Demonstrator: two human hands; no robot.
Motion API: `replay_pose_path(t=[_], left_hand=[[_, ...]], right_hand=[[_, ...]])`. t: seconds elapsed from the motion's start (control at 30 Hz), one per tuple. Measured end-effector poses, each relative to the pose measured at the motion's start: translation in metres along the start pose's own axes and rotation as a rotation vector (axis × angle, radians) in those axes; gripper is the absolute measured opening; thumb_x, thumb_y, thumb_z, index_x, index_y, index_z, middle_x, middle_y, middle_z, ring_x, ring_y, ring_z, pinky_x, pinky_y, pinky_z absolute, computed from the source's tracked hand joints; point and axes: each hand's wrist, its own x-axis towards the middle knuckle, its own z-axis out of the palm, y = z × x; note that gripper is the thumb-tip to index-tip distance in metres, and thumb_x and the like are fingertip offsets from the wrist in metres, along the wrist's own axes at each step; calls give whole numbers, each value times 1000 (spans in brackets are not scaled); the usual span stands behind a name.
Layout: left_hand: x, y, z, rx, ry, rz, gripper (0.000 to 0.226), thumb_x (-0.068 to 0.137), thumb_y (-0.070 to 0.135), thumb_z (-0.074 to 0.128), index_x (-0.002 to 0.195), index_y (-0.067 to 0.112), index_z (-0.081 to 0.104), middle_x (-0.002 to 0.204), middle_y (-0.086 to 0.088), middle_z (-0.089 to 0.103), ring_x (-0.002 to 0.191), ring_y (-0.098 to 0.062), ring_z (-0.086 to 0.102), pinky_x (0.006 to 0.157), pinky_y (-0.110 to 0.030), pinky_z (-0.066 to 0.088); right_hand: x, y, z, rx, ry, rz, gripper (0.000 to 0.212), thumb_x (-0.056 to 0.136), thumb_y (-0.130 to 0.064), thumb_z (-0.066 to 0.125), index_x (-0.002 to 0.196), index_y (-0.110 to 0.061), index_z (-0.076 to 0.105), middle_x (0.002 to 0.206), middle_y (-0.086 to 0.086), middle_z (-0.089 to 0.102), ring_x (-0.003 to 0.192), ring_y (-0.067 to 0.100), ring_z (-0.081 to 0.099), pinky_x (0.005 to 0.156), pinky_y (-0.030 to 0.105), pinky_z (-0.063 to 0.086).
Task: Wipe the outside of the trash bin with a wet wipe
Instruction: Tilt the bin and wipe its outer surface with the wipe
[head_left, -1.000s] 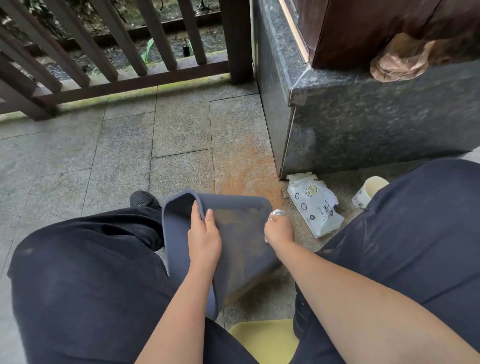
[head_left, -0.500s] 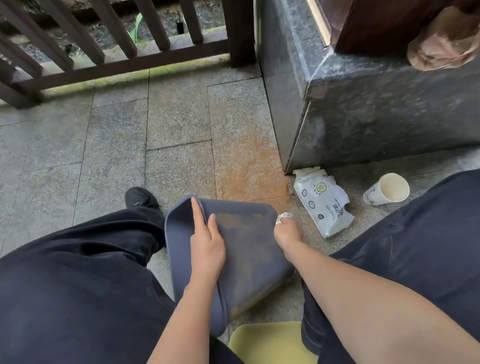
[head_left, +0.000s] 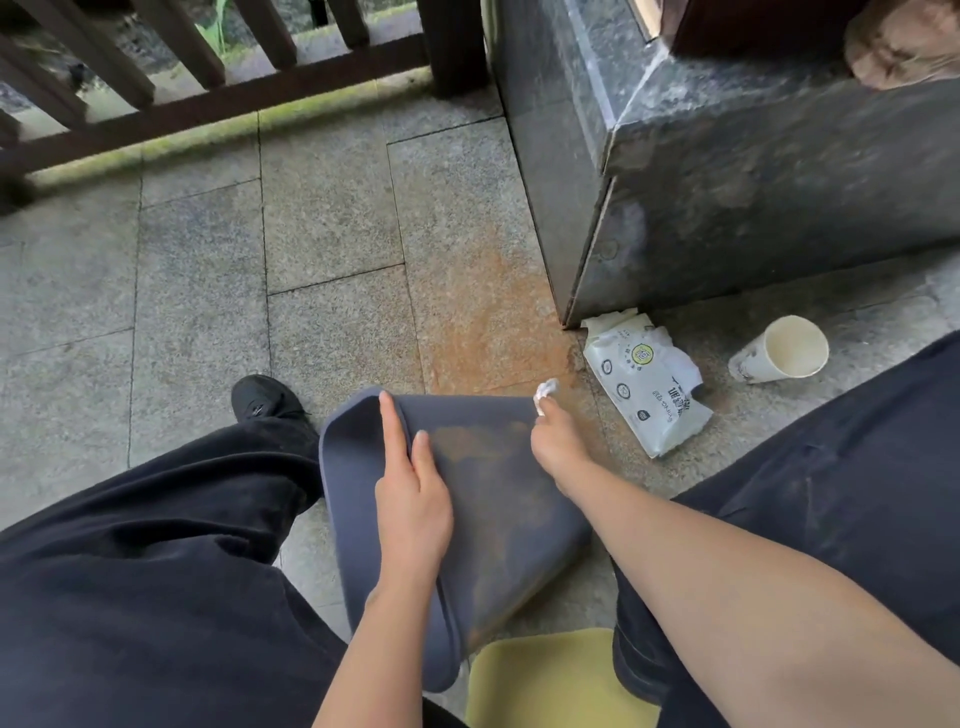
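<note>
Head view: one matte grey-blue trash bin (head_left: 498, 499), rounded, dusty, lies between knees on granite tiles (head_left: 332, 218). Left hand (head_left: 413, 499) flat, steadying it. Right hand (head_left: 556, 447) pinches crumpled wet wipe (head_left: 545, 391). One wipe pack (head_left: 644, 387), one paper cup (head_left: 779, 351).

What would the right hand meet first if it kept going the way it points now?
The right hand, holding a wet wipe at the bin's far edge, points away over the floor. Beyond is bare rust-stained paving, then probably the stone block; depth is unclear.

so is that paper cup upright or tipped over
Tipped over: the paper cup lies on its side on the floor, open mouth showing.
</note>
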Motion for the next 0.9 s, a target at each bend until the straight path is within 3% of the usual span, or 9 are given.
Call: replay_pose_path(t=[0.1, 0.2, 0.37, 0.47, 0.53, 0.6, 0.73, 0.8, 0.9], left_hand=[[1, -2, 1, 14, -7, 10, 54, 105, 37, 33, 151, 52, 9, 60, 15, 47, 57, 16, 52, 56, -1, 36], [2, -4, -1, 7, 0, -2, 55, 105, 37, 32, 150, 53, 7, 60, 5, 54, 59, 8, 56, 52, -5, 36], [2, -6, -1, 4, 0, 19, 54, 105, 35, 34, 153, 48, 12, 67, 25, 47, 64, 22, 52, 58, 2, 34], [0, -6, -2, -1, 3, 2, 53, 105, 37, 32, 152, 49, 11, 65, 24, 52, 65, 26, 49, 60, 5, 31], [-1, -5, 0, 1, -4, 16, 53, 106, 35, 32, 154, 45, 11, 70, 39, 58, 68, 32, 45, 63, 8, 28], [-1, -5, -2, -4, -10, 9, 53, 106, 35, 32, 154, 45, 11, 75, 60, 44, 70, 34, 43, 65, 9, 27], [2, -10, -5, -2, -11, -18, 53, 106, 38, 32, 151, 52, 10, 79, 64, 39, 73, 37, 40, 66, 10, 25], [2, -11, -4, 6, -6, -9, 53, 106, 37, 33, 153, 47, 12, 75, 64, 36, 72, 40, 36, 66, 11, 22], [2, -8, -4, -15, 7, -20, 52, 106, 40, 33, 153, 47, 14, 70, 58, 35, 70, 40, 33, 64, 8, 25]], right_hand=[[-21, -23, 21, -121, -16, -325, 48, 100, -7, 33, 145, -18, 43, 156, -6, 33, 147, 24, 18, 116, 34, 24], [-56, -33, 41, -38, -6, -536, 50, 97, -8, 33, 145, -18, 44, 155, -9, 35, 147, 13, 21, 115, 27, 21], [-54, -18, 28, -114, -32, -658, 72, 87, 4, 33, 150, -31, 36, 157, -16, 30, 147, 5, 18, 115, 21, 21], [-33, -5, 16, -176, -22, -523, 91, 77, 14, 33, 150, -41, 29, 157, -18, 27, 147, 8, 19, 107, 20, 24], [-12, 5, 5, -208, -13, -379, 87, 76, 14, 33, 149, -33, 36, 157, -16, 29, 147, 13, 23, 107, 18, 23], [7, 11, -10, -262, -45, -240, 81, 78, 12, 34, 148, -29, 39, 156, -16, 30, 144, 20, 31, 112, 26, 30], [24, 10, -19, -286, -122, -115, 68, 86, 2, 40, 149, -25, 38, 155, -6, 36, 135, 29, 43, 110, 37, 38], [21, 9, -14, -260, -118, -94, 68, 86, 2, 40, 150, -22, 35, 156, -1, 35, 137, 29, 41, 111, 36, 35], [8, 4, -7, -259, -121, -131, 72, 85, 6, 37, 152, -21, 31, 160, -12, 21, 146, 29, 22, 115, 37, 28]])
